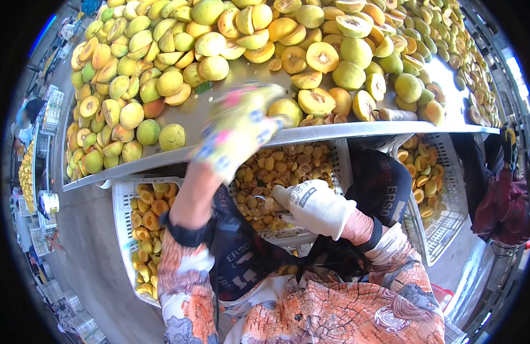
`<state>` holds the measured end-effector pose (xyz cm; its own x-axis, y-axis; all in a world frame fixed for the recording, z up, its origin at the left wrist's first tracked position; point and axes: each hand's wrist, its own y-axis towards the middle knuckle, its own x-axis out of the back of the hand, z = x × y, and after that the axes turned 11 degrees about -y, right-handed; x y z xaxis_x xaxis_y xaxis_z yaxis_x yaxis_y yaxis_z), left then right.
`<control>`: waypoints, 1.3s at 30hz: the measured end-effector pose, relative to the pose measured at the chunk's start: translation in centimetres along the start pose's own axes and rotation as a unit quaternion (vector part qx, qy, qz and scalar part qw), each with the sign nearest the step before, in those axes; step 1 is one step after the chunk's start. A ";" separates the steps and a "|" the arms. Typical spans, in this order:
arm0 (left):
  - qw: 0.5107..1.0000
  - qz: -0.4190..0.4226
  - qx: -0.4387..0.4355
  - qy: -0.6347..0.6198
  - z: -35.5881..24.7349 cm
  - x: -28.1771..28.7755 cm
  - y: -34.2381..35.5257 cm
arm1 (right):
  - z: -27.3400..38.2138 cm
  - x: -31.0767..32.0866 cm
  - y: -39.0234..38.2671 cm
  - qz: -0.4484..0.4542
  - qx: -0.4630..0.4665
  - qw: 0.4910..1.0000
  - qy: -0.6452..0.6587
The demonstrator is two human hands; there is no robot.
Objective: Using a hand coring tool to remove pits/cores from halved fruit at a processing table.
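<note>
Over the near rim of the metal table (299, 133), my left hand (236, 132) wears a yellow flowered glove. Motion smears its fingers, so their grip cannot be made out. They are close to a whole yellow peach (286, 112) at the table's edge; a halved peach (316, 102) with its pit showing lies beside that. My right hand (319, 207), in a white knitted glove, is closed on a small tool with a curved metal tip (258, 198). It hovers above a crate (344, 166) of brown and yellow pits and scraps between my knees.
Whole and halved peaches (213, 45) are heaped across the table. A white crate (122, 229) of pitted halves stands at my left, another crate (457, 218) at my right. A pale, handle-like object (398, 115) lies by the rim. Another person's maroon sleeve (503, 200) shows at far right.
</note>
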<state>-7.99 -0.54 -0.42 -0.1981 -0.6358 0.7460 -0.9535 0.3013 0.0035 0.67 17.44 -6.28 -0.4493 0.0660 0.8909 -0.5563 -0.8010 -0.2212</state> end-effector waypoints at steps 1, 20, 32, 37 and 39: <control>0.998 0.054 -0.038 0.023 0.7 -1.4 1.9 | -0.1 0.1 -0.1 0.001 -0.001 1.000 -0.008; 0.634 -0.226 0.044 -0.738 0.5 1.1 -9.1 | 1.7 2.2 -0.2 -0.171 0.022 0.972 0.158; 0.668 -0.255 0.082 -0.694 -0.8 -3.0 -8.9 | 2.5 4.2 0.5 -0.130 -0.010 0.908 0.398; 0.698 -0.252 0.117 -0.660 -1.3 -4.5 -8.3 | 1.4 3.7 0.4 -0.154 -0.023 0.917 0.367; 0.731 -0.246 0.101 -0.629 -1.3 -4.8 -8.5 | 1.7 4.1 0.3 -0.140 -0.031 0.912 0.384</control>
<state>1.37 0.84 -3.14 0.2489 -0.8201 -0.5152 -0.9685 -0.2138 -0.1275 -0.16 16.46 -2.00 -0.6278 0.6791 0.3804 -0.7518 -0.6557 -0.0703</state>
